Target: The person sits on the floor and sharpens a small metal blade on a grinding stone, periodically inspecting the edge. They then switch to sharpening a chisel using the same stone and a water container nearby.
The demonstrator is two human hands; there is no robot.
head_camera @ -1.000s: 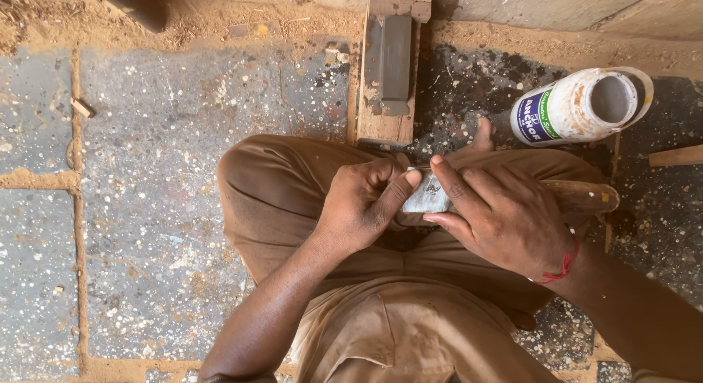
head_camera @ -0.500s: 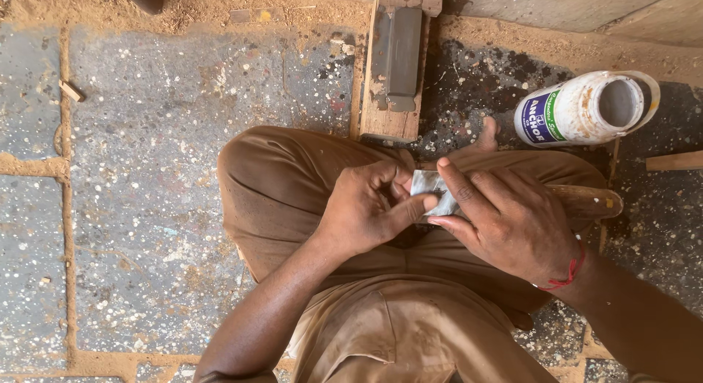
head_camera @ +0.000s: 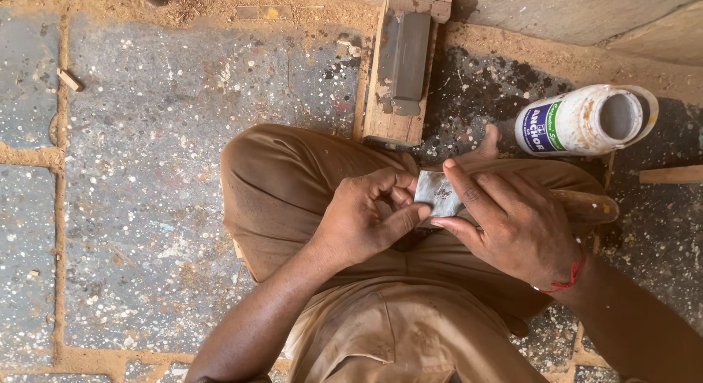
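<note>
Both hands' fingers pinch small metal blade [head_camera: 437,195]; open white jar [head_camera: 586,121] on side, contents unseen.

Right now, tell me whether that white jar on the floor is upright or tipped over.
Tipped over. The white jar lies on its side on the speckled floor, its uncapped mouth facing right. Contents: cannot tell.

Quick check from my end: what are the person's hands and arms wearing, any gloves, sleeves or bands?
Both hands are bare, no gloves. The right hand has a thin red thread band around its wrist. The left hand shows no band, ring or watch. Both forearms are uncovered as far as the frame shows; no sleeve edge is visible.
</note>
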